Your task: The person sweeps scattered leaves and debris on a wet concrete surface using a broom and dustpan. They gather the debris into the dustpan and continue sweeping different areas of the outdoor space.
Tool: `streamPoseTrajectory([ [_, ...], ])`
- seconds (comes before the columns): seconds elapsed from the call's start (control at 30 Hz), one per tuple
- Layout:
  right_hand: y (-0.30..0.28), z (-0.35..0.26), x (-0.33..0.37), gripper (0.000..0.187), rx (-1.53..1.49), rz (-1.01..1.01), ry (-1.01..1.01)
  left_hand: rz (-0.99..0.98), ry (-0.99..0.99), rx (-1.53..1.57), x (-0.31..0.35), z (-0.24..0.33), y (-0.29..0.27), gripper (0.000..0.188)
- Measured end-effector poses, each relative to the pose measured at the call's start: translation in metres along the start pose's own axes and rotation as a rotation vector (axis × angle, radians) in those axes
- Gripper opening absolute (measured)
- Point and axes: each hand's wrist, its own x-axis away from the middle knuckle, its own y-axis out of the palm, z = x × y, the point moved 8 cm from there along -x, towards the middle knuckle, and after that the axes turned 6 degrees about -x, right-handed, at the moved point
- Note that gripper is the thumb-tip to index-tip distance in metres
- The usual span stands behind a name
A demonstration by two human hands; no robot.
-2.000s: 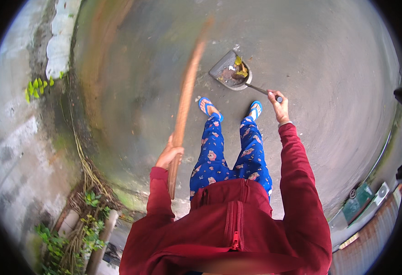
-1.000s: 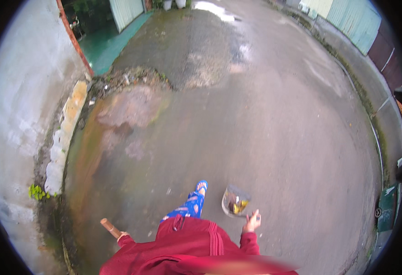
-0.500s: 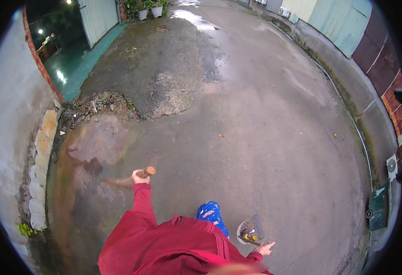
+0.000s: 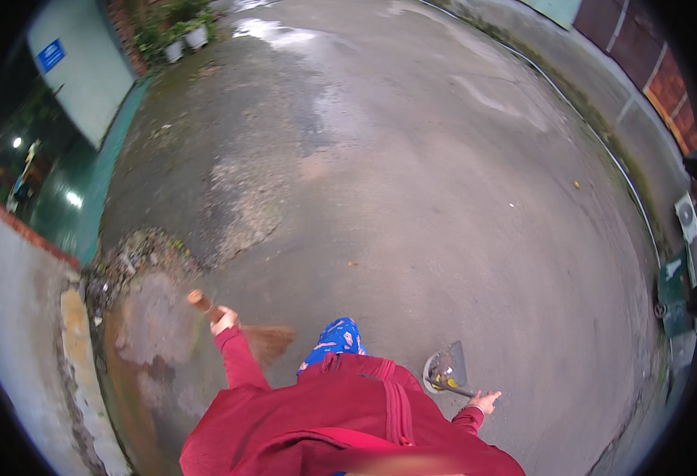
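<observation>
Dustpan (image 4: 459, 358) and broom (image 4: 266, 344) sit well apart on either side of the person's body, the pan at near right, the broom at near left. The right hand (image 4: 485, 402) grasps the end of the pan's dark, slim handle (image 4: 459, 390), a length that probably spares the person from stooping; whether the pan touches the ground (image 4: 412, 238) or hangs just above it, I cannot tell. Its straight lip faces right, while the pale, rounded rim curves on the left, seemingly shaped to keep the yellow leaf (image 4: 450, 382) and dark crumbly litter from spilling. The left hand (image 4: 224, 320) is wrapped round the broom's handle, whose blunt brown end pokes out toward the far left; the bristles fan out on the other side (softly blurred, tan, straw-like), probably held out so as to clear the blue patterned trousers (image 4: 335, 341). Under everything lies grey, worn concrete, smooth in the middle and glossy with wet at the far end, with gravelly rubble (image 4: 146, 255) crumbling at left and one small yellowish scrap (image 4: 576, 184) lying loose at far right.
</observation>
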Motion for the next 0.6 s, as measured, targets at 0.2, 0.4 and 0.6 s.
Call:
streamPoseTrajectory([
  [0.2, 0.09, 0.021, 0.013, 0.047, -0.112, 0.143, 0.091, 0.118, 0.29, 0.263, -0.071, -0.077, -0.037, 0.024],
  [0.4, 0.221, 0.036, 0.023, 0.049, -0.156, 0.151, 0.133, -0.1, 0.53, -0.847, -0.25, -0.258, -0.034, 0.016],
  [0.6, 0.345, 0.017, 0.022, 0.053, -0.269, 0.106, 0.059, -0.249, -0.187, -0.983, -0.333, -0.486, -0.111, 0.012],
])
